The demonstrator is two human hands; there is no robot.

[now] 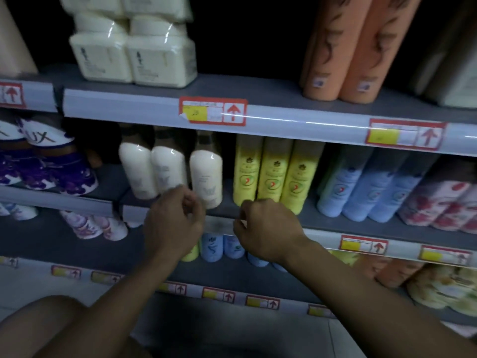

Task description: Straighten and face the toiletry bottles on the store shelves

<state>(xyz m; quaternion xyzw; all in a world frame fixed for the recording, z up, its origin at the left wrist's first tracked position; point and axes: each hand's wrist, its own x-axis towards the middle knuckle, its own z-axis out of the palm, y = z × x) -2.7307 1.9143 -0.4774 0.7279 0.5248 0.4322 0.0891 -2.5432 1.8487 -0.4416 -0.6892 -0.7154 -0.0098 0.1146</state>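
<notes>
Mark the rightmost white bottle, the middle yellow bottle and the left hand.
white bottle point(206, 174): head view, middle of its body.
yellow bottle point(274, 171): head view, front label.
left hand point(173, 218): head view, back of the hand.

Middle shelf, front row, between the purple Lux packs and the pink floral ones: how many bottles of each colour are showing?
Cream white bottles: 3
Yellow bottles: 3
Light blue bottles: 3
Total: 9
</notes>
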